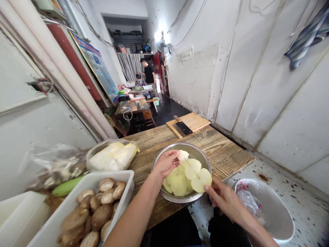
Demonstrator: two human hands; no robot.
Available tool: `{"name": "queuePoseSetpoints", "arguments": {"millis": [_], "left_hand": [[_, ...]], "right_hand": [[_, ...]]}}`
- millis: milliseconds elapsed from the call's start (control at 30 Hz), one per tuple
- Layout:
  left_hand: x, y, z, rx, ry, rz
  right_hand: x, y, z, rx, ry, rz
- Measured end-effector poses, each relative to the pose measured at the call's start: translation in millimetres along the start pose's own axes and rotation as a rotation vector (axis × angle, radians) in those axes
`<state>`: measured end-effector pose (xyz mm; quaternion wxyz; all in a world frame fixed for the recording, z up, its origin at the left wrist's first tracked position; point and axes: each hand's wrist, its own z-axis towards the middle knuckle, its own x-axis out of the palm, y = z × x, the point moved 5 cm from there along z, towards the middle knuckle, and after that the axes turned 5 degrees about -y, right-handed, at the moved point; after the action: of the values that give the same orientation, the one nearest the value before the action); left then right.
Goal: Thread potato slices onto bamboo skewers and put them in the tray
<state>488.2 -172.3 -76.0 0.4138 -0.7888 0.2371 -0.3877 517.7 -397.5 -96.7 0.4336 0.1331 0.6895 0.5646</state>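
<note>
Over a steel bowl (208,164), my left hand (166,164) pinches a pale potato slice (183,155) at the tip end of a thin wooden skewer. Two more round potato slices (202,180) are threaded along that skewer. My right hand (227,198) is closed around its lower part, with the thumb against the nearest slice; most of the skewer's shaft is hidden in the fingers. Loose potato slices (177,184) lie in the bowl below both hands. Several bare skewers (218,168) rest on the wooden table to the bowl's right.
A cleaver (183,128) lies on a cutting board (196,120) beyond the bowl. Left are a white tub (130,181) of mushrooms, bagged cabbage (113,156) and a green vegetable (67,186). A lined bin (279,219) stands lower right. Two people (149,72) are far back.
</note>
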Motion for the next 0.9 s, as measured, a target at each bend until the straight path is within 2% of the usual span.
{"name": "queuePoseSetpoints", "arguments": {"millis": [67,167,267,433,533,633,733,900], "left_hand": [[0.4,-4.5,-2.5,0.028,-0.025,0.016],[2.4,-7.8,-5.9,0.084,-0.051,0.054],[7.5,-8.2,-8.7,0.153,-0.028,0.126],[12.7,-11.2,-13.9,0.275,-0.029,0.234],[12.3,-11.9,-15.6,0.263,-0.026,0.233],[10.9,-9.9,-15.9,0.186,0.008,0.181],[6.1,-10.1,-15.8,0.144,-0.022,0.139],[0.3,-17.6,-15.0,0.241,-0.086,0.14]], "right_hand": [[-13.0,15.2,5.1,-0.15,-0.21,-0.289],[-16.2,45.0,13.4,-0.408,-0.47,-0.509],[-0.2,71.4,29.0,-0.577,-0.494,-0.607],[20.9,89.1,54.2,-0.559,-0.422,-0.732],[24.5,86.6,56.1,-0.564,-0.417,-0.72],[23.8,80.2,52.9,-0.569,-0.462,-0.653],[18.9,76.2,46.3,-0.571,-0.541,-0.605],[8.5,72.0,35.8,-0.535,-0.561,-0.632]]}}
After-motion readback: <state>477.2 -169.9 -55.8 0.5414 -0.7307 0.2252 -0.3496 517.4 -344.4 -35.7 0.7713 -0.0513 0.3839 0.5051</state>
